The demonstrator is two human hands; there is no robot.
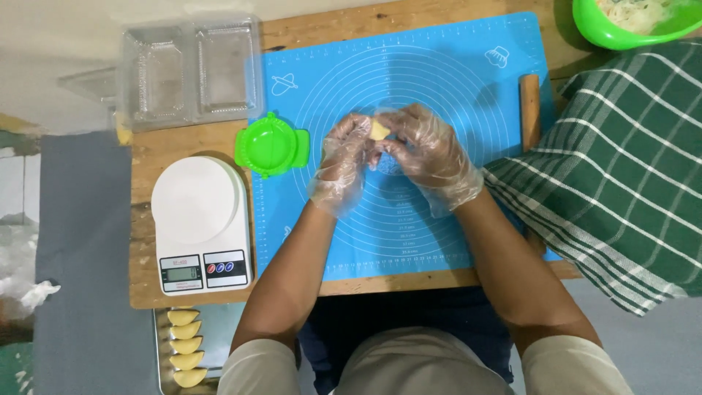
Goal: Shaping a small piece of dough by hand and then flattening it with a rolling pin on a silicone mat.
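Tray [162, 344] holds dumplings [186, 346]; left hand [342, 162], right hand [428, 150] pinch dough piece [379, 130]; bowl [614, 35] holds filling [638, 12].

It looks like a home kitchen or small food-prep corner, set up for pastry work. A blue silicone baking mat [439, 88] w/ printed circles covers a worn wooden table [183, 143]. Beside it stand a white digital kitchen scale [199, 219], a green dumpling press [272, 145], clear plastic containers [190, 69] & a wooden rolling pin [529, 110]. A metal tray [162, 344] holds folded yellow pastries [186, 347]; a green bowl [629, 33] has filling.
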